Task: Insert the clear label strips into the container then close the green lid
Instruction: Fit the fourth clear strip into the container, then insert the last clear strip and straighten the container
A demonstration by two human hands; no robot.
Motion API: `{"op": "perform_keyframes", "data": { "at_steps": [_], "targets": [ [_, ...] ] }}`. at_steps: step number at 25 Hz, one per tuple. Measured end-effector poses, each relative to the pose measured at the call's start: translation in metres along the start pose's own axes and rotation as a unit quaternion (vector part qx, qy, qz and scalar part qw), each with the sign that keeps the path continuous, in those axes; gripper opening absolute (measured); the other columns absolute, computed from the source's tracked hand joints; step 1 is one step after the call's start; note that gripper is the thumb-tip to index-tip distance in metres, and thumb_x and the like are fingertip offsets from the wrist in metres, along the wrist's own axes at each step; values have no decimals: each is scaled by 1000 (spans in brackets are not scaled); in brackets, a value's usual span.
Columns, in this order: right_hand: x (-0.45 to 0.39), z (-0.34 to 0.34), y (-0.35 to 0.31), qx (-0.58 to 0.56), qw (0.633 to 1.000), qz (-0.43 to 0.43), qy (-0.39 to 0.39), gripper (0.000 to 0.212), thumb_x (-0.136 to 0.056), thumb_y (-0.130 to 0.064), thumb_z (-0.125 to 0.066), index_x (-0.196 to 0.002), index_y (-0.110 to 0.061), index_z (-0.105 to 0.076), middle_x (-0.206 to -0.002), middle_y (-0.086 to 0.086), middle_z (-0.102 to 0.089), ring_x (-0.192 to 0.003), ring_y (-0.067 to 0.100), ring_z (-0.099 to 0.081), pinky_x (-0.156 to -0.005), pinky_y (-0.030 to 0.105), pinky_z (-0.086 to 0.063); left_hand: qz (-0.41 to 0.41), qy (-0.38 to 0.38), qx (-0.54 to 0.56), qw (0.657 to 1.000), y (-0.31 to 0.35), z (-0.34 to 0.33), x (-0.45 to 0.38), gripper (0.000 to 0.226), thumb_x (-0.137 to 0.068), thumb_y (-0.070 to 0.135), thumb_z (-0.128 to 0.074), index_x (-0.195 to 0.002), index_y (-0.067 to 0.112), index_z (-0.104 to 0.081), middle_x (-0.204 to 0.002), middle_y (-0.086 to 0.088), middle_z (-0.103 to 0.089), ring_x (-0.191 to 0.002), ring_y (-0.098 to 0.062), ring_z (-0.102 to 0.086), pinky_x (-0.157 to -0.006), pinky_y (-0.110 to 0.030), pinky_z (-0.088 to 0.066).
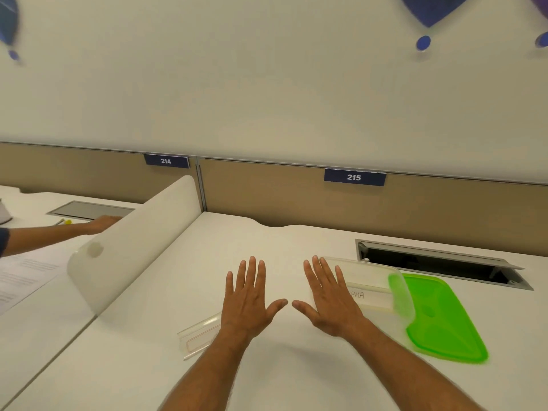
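Observation:
My left hand (pixel 247 298) and my right hand (pixel 327 298) are held flat over the white desk, palms down, fingers spread, holding nothing. A clear label strip (pixel 198 336) with a red outline lies on the desk under my left wrist, partly hidden by it. A clear container (pixel 373 284) stands just right of my right hand, with a handwritten label on its near side. The green lid (pixel 439 318) lies flat on the desk to the right of the container, touching it.
A white curved divider (pixel 133 247) runs along the left of the desk. Behind the container is an open cable hatch (pixel 439 265). Another person's arm (pixel 53 232) reaches over the neighbouring desk, where papers (pixel 23 277) lie. A tan partition (pixel 267 191) backs the desk.

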State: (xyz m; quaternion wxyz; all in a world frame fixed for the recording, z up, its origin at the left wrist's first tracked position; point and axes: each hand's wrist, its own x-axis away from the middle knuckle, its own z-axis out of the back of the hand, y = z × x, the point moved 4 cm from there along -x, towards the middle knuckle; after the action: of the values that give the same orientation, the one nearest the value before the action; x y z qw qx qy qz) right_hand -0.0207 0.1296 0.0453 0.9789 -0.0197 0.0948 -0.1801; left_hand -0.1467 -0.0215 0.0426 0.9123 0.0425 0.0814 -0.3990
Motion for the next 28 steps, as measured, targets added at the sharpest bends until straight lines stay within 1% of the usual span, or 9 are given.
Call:
{"op": "perform_keyframes", "data": {
  "at_steps": [6, 9, 12, 14, 15, 20, 23, 26, 28],
  "targets": [
    [-23, -13, -46, 13, 998, 66, -6, 83, -90, -72, -9, -152, -23, 16, -160, 3, 22, -147, 22, 25, -118, 47, 19, 52, -27, -20, 998, -51, -8, 15, 99, -84, 82, -13, -156, 21, 13, -165, -6, 16, -152, -30, 16, -121, -51, 8],
    [-36, -23, -64, 10, 995, 92, -24, 77, -95, -64, -17, -154, -21, 5, -164, 3, 10, -150, 21, 16, -120, 45, 17, 69, -47, -19, 996, -72, -13, 22, 92, -89, 78, -21, -158, 21, 4, -167, -5, 5, -153, -28, 7, -122, -50, 2],
    [-49, -33, -81, -9, 991, 125, -48, 68, -99, -52, -31, -155, -18, -11, -165, 5, -8, -152, 21, 1, -120, 39, 8, 67, -48, -10, 997, -87, -14, 26, 79, -93, 67, -36, -156, 21, -20, -162, -2, -27, -149, -27, -21, -119, -46, -23],
    [-57, -38, -91, -20, 987, 149, -58, 62, -100, -45, -39, -152, -17, -21, -162, 6, -20, -150, 21, -11, -122, 38, 0, 60, -48, -9, 997, -94, -15, 27, 64, -92, 60, -45, -143, 22, -40, -145, 2, -50, -132, -23, -43, -104, -39, -41],
    [-60, -40, -96, -25, 985, 160, -61, 59, -100, -42, -42, -151, -17, -25, -161, 6, -25, -149, 22, -15, -122, 37, -3, 61, -53, -6, 997, -98, -16, 28, 56, -91, 56, -48, -137, 22, -47, -137, 4, -56, -125, -22, -48, -96, -37, -45],
    [-70, -57, -113, -19, 976, 180, -122, 56, -100, -31, -44, -149, -14, -25, -156, 7, -31, -145, 25, -23, -121, 40, -14, 93, -97, 26, 991, -111, -26, 31, 36, -92, 42, -51, -124, 26, -57, -122, 6, -64, -115, -19, -56, -87, -36, -48],
    [-71, -65, -115, -20, 975, 173, -139, 48, -99, -27, -45, -144, -14, -34, -145, 8, -45, -134, 26, -38, -116, 39, -25, 105, -108, 27, 988, -115, -30, 31, 27, -92, 36, -52, -116, 26, -62, -113, 5, -67, -108, -20, -61, -81, -35, -48],
    [-69, -66, -110, -20, 978, 155, -135, 37, -98, -21, -45, -134, -16, -46, -131, 6, -55, -120, 28, -50, -100, 39, -41, 112, -110, 32, 987, -115, -32, 33, 22, -91, 26, -51, -109, 25, -65, -105, 3, -70, -99, -22, -64, -74, -32, -45],
    [-66, -66, -107, -17, 980, 140, -143, 31, -96, -17, -45, -127, -17, -51, -123, 5, -58, -111, 27, -55, -87, 40, -48, 111, -112, 40, 987, -113, -32, 34, 22, -89, 19, -50, -105, 23, -66, -102, 3, -70, -97, -22, -64, -71, -30, -42]
  ]
}}
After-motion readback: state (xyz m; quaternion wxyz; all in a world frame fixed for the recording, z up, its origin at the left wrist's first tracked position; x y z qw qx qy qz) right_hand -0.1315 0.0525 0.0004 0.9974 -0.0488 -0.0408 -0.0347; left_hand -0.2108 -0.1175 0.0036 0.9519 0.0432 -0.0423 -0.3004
